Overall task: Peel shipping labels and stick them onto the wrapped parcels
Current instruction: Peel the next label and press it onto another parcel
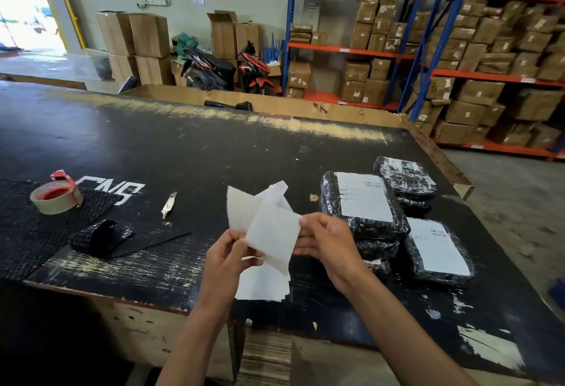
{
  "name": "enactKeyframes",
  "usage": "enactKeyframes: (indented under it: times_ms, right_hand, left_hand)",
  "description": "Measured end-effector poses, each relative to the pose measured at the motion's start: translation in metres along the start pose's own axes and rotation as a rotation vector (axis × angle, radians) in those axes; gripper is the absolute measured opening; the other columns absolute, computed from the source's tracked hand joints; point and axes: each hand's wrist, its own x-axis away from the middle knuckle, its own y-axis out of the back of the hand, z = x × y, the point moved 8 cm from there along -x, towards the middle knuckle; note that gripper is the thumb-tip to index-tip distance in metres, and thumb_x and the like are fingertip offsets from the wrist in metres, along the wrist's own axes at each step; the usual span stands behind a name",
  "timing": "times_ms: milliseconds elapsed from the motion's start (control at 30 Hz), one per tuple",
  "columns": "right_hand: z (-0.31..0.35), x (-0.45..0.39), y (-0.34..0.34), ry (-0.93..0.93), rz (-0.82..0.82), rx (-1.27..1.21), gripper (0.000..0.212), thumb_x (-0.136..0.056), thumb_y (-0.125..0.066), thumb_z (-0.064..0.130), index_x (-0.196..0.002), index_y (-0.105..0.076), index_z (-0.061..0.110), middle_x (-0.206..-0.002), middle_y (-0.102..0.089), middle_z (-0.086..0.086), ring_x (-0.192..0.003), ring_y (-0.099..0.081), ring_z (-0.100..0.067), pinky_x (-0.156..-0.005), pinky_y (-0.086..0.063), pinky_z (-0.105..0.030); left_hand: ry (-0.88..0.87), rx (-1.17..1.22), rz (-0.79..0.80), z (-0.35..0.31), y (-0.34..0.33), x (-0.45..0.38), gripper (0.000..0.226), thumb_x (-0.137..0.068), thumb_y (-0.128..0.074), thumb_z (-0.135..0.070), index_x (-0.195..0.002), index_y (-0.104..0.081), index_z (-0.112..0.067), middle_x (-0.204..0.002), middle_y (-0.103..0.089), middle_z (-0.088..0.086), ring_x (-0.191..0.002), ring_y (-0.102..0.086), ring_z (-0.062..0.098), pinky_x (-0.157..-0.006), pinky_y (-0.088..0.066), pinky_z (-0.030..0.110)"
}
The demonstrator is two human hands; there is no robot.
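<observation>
Both hands hold white label sheets above the black table (189, 153). My left hand (227, 252) pinches the lower left corner of the backing sheet (241, 211). My right hand (325, 245) grips the right edge of the shipping label (273, 237), which is partly separated from the backing. A stack of more label sheets (263, 286) lies on the table under my hands. To the right sit several black bubble-wrapped parcels: a front one (438, 254) and a stacked one (362, 205) both carry white labels, and a far one (405, 176) lies behind them.
A roll of brown tape in a red dispenser (56, 194) sits at the left on black bubble wrap, with a crumpled black piece (99, 237) nearby. A small cutter (169, 204) lies mid-table. Shelves of cardboard boxes (458, 49) and motorbikes (229, 70) stand behind.
</observation>
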Motion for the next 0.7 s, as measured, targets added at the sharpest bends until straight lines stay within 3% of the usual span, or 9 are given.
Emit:
enactKeyframes:
  times_ms: [133,233,333,467,600,700]
  right_hand:
    - [-0.007,0.001,0.007,0.028,-0.067,0.038,0.015,-0.099,-0.055,0.01,-0.087,-0.063,0.006,-0.084,-0.067,-0.028,-0.059,-0.067,-0.021,-0.054,-0.053,-0.026]
    - [-0.011,0.0,-0.002,0.06,-0.005,0.068,0.013,-0.102,-0.053,0.014,-0.091,-0.059,0.007,-0.091,-0.069,-0.03,-0.064,-0.073,-0.028,-0.055,-0.052,-0.028]
    - [-0.011,-0.002,-0.006,0.088,0.033,0.073,0.014,-0.103,-0.052,0.015,-0.091,-0.057,0.008,-0.077,-0.063,-0.019,-0.064,-0.073,-0.032,-0.054,-0.05,-0.029]
    - [0.005,-0.011,0.014,0.158,-0.077,0.156,0.016,-0.102,-0.053,0.017,-0.09,-0.059,0.008,-0.085,-0.063,-0.036,-0.06,-0.063,-0.028,-0.053,-0.05,-0.032]
    - [0.039,-0.021,0.05,0.251,-0.241,0.28,0.019,-0.102,-0.052,0.026,-0.086,-0.057,0.016,-0.064,-0.051,-0.013,-0.058,-0.041,-0.02,-0.055,-0.034,-0.032]
    - [0.067,-0.029,0.074,0.314,-0.309,0.367,0.019,-0.103,-0.05,0.026,-0.089,-0.055,0.014,-0.066,-0.049,-0.013,-0.058,-0.037,-0.02,-0.053,-0.029,-0.031]
  left_hand:
    - [0.099,0.052,-0.141,0.021,0.011,-0.009,0.019,-0.102,-0.044,-0.015,-0.087,-0.052,-0.005,-0.094,-0.065,0.02,-0.078,-0.069,0.021,-0.065,-0.059,0.029]
    - [0.154,0.059,-0.263,0.029,0.012,-0.018,0.02,-0.103,-0.038,-0.018,-0.088,-0.048,-0.008,-0.096,-0.061,0.017,-0.087,-0.065,0.025,-0.067,-0.056,0.032]
    - [0.185,0.035,-0.326,0.029,0.004,-0.033,0.018,-0.1,-0.037,-0.018,-0.09,-0.048,-0.009,-0.088,-0.049,0.012,-0.082,-0.048,0.025,-0.067,-0.045,0.036]
    - [0.159,-0.014,-0.372,0.024,-0.003,-0.055,0.017,-0.101,-0.036,-0.02,-0.101,-0.048,-0.009,-0.095,-0.048,0.01,-0.08,-0.044,0.02,-0.065,-0.04,0.035]
    - [0.164,-0.058,-0.328,0.031,0.001,-0.076,0.025,-0.103,-0.037,-0.036,-0.106,-0.048,-0.014,-0.096,-0.053,0.008,-0.079,-0.051,0.018,-0.064,-0.047,0.036]
    - [0.149,-0.076,-0.291,0.031,0.001,-0.09,0.041,-0.093,-0.048,-0.058,-0.1,-0.048,-0.017,-0.095,-0.056,0.007,-0.082,-0.055,0.019,-0.07,-0.052,0.042]
